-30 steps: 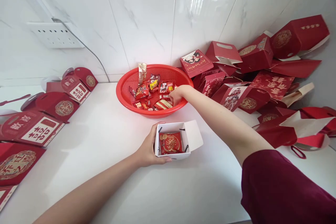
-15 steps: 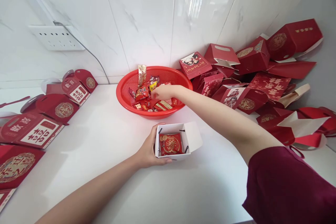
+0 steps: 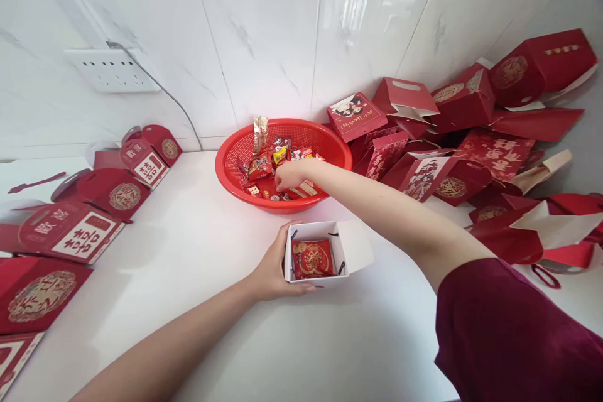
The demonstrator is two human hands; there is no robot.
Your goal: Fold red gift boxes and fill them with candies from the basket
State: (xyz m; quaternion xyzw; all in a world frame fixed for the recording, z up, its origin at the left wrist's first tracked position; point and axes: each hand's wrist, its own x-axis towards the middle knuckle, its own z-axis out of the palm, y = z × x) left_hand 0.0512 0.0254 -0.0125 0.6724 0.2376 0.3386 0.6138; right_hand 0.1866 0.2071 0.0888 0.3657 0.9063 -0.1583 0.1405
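My left hand [image 3: 274, 272] grips a small white box [image 3: 325, 282] by its left side, thumb in front and fingers behind. The box is open at the top, its flap [image 3: 358, 246] folded out to the right. Inside lies a red wrapped packet [image 3: 313, 257] with gold print. My right hand [image 3: 293, 173] reaches into a red plastic basket [image 3: 226, 183], its fingers closed and pointing down among wrapped sweets [image 3: 260, 166]. What those fingertips hold, if anything, is hidden. A gold stick-shaped packet [image 3: 260, 133] leans on the basket's back wall.
Red gift boxes [image 3: 89, 232] stand in a row along the left. A heap of red boxes and bags [image 3: 494, 151] fills the right side against the wall. A cable [image 3: 164, 86] runs down from a socket panel [image 3: 113, 70] behind the white table [image 3: 226, 352].
My right hand has moved a little lower and nearer within the basket, its fingers now further down among the sweets. My left hand still holds the box. The view has shifted slightly.
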